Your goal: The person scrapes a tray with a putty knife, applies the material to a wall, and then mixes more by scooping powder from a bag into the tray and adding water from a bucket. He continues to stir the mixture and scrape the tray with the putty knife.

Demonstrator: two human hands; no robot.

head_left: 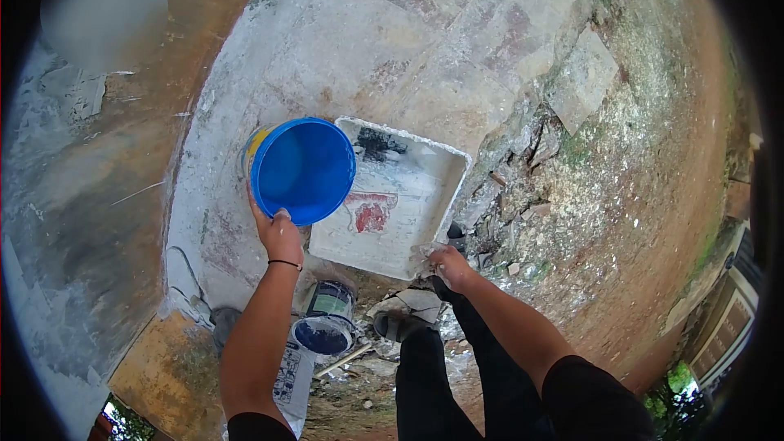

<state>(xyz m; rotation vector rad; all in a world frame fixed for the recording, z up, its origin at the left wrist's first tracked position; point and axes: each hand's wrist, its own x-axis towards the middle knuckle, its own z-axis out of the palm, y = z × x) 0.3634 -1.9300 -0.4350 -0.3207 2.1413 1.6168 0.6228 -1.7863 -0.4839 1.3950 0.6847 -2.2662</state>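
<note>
1. the left hand (280, 237), with a dark band (285, 264) at its wrist, holds a blue bucket (304, 170) by its near edge, thumb by the rim and fingers against the outer wall.
2. the bucket's mouth faces the camera, and some yellow shows on its outer left side; in this view it covers part of the tray's left side, though whether the two touch one can't tell.
3. the right hand (451, 269) is closed at the near right corner of a shallow white tray (388, 249), gripping its edge.
4. the tray sits askew, marked inside with a red patch and a dark smear.
5. below the tray lies a dark tub (331, 318) with pale splashes around its rim, near a thin stick (343, 361) and a printed sheet or bag (291, 380).
6. the person's dark trousers (433, 388) and one shoe (394, 327) show beside the tub.
7. further out, the pale, stained ground (367, 41) breaks into rubble (523, 196) on the right, with a flat slab (582, 79) beyond.
</note>
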